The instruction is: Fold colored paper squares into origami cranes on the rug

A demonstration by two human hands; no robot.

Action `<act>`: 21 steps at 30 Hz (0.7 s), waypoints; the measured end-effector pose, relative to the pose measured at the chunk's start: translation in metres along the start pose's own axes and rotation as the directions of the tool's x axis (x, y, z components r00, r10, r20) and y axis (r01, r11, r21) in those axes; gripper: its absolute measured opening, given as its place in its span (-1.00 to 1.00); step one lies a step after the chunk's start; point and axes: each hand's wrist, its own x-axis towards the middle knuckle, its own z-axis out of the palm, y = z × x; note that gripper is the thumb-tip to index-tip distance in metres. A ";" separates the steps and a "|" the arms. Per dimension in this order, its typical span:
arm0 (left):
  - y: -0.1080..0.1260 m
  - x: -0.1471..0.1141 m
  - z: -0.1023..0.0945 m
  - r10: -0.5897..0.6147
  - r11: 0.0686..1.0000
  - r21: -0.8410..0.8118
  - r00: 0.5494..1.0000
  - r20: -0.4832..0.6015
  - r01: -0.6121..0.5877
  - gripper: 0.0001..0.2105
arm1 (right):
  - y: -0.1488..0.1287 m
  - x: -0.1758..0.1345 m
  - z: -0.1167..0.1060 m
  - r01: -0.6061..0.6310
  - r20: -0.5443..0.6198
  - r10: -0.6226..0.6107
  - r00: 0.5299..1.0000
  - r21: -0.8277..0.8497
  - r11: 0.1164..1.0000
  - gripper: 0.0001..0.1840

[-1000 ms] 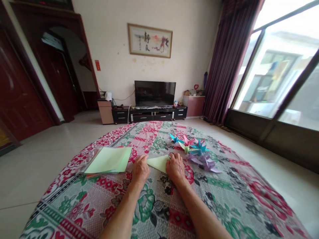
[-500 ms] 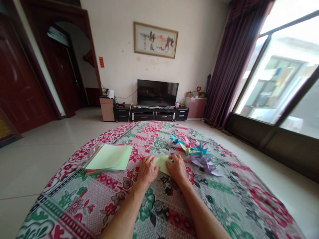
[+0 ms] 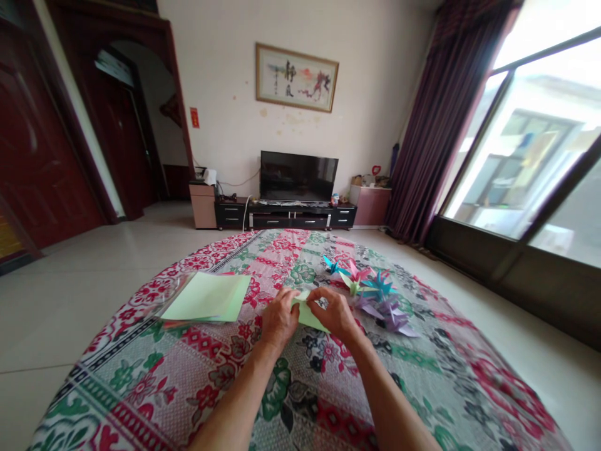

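A small piece of light green paper (image 3: 310, 318), partly folded, lies on the patterned tablecloth between my hands. My left hand (image 3: 280, 317) grips its left side, thumb and fingers closed at the edge. With thumb and forefinger pinched, my right hand (image 3: 334, 311) holds the paper's upper part, which looks lifted or folded over. The hands cover some of the paper, so its exact folds cannot be made out. Just right of my right hand sit several folded paper cranes: blue (image 3: 380, 285), pink (image 3: 357, 272), green (image 3: 353, 285) and purple (image 3: 393, 315).
A stack of square paper (image 3: 206, 297), light green on top, rests left of my hands. The flowered tablecloth (image 3: 220, 388) covers the round table. Beyond the table, a television (image 3: 298, 177) stands on a low black cabinet (image 3: 288, 219).
My right hand has moved slightly up and left along the paper and its fingers have come together in a pinch. The paper's upper part now appears raised.
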 end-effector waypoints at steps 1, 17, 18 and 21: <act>0.000 0.000 0.000 0.002 0.999 -0.033 1.000 0.015 -0.002 -0.77 | -0.002 0.000 -0.003 -0.012 0.039 0.010 0.999 0.053 0.998 -0.88; -0.024 0.005 -0.018 0.028 0.922 -0.388 0.996 0.089 0.009 -0.71 | 0.037 0.000 0.007 -0.431 -0.047 0.559 0.828 0.584 0.688 -0.26; -0.025 0.005 -0.019 0.025 0.922 -0.386 0.994 0.104 0.018 -0.73 | 0.035 -0.001 0.006 -0.432 -0.026 0.564 0.826 0.614 0.660 -0.30; -0.028 0.004 -0.018 0.021 0.924 -0.382 0.994 0.106 0.022 -0.76 | 0.031 -0.002 0.005 -0.455 0.031 0.576 0.817 0.648 0.611 -0.47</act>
